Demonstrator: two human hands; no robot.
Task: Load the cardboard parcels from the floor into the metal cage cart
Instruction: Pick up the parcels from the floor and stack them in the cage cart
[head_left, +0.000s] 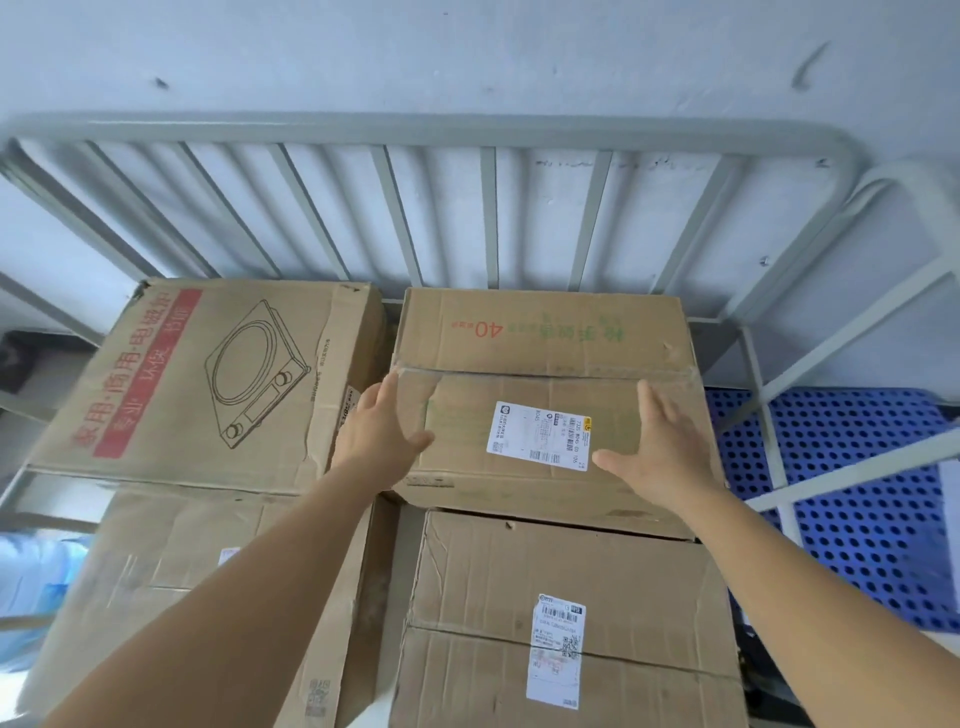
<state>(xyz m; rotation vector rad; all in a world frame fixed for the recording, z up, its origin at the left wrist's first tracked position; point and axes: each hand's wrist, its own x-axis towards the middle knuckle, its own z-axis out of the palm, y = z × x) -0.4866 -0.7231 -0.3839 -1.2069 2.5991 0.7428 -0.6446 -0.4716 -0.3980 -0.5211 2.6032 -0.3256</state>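
Observation:
A brown parcel (545, 338) with a white shipping label and a red "40" lies at the back right of the grey metal cage cart (426, 130). My left hand (379, 436) rests with straight fingers at its near left corner. My right hand (660, 447) lies flat and open on its top, right of the label. Left of it sits a bigger parcel (208, 374) printed with a cooker drawing and a red band. Nearer me lie a labelled parcel (571, 623) and another carton (171, 571), partly hidden by my left forearm.
The cart's barred back wall stands against a pale wall (467, 57). Its right side rail (779, 395) runs beside a blue perforated plastic pallet (857, 509). Pale blue plastic wrapping (31, 587) shows at the left edge.

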